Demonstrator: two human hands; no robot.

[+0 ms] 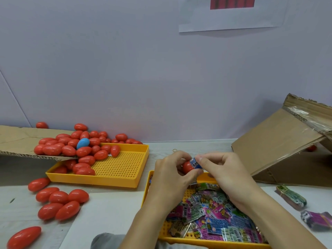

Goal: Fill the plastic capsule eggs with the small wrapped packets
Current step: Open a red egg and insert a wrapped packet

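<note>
- We are finding the left hand (172,169) gripping a red plastic capsule egg (187,167) above the yellow perforated packet tray (179,239), steadying it for filling.
- We are finding the right hand (219,168) pinching a small blue wrapped packet (195,162) at the egg, apparently for insertion.

A plain pale lilac-grey wall (125,69) fills the upper part of the view, evenly lit with no hard shadows. A white paper sheet (231,17) with a red and dark barred print at its top is fixed high on the wall toward the right. Below runs a light grey, faintly grained tabletop (197,146) that meets the wall.
</note>
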